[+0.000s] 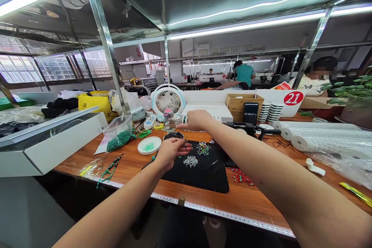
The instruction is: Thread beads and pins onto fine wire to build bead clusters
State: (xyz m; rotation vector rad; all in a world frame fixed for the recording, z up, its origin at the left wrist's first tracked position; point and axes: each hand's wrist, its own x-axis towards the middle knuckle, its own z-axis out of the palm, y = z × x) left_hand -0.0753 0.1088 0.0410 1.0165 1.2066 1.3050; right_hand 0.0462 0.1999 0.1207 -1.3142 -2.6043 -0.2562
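Observation:
My left hand (172,150) hovers over the left edge of a black mat (200,176), fingers pinched together on something thin I cannot make out. My right hand (195,120) reaches farther back, fingers curled, near a small glass bottle (169,120) and a dish of dark beads (173,136). On the mat lie a pile of clear beads (190,161) and a pile of mixed coloured beads (203,148).
A white dish of green beads (149,145), a bag of green beads (118,133), a small fan (167,99), white boxes at left, paper rolls (319,135) at right, red beads (240,175), beaded strands (110,168). Other people work at benches behind.

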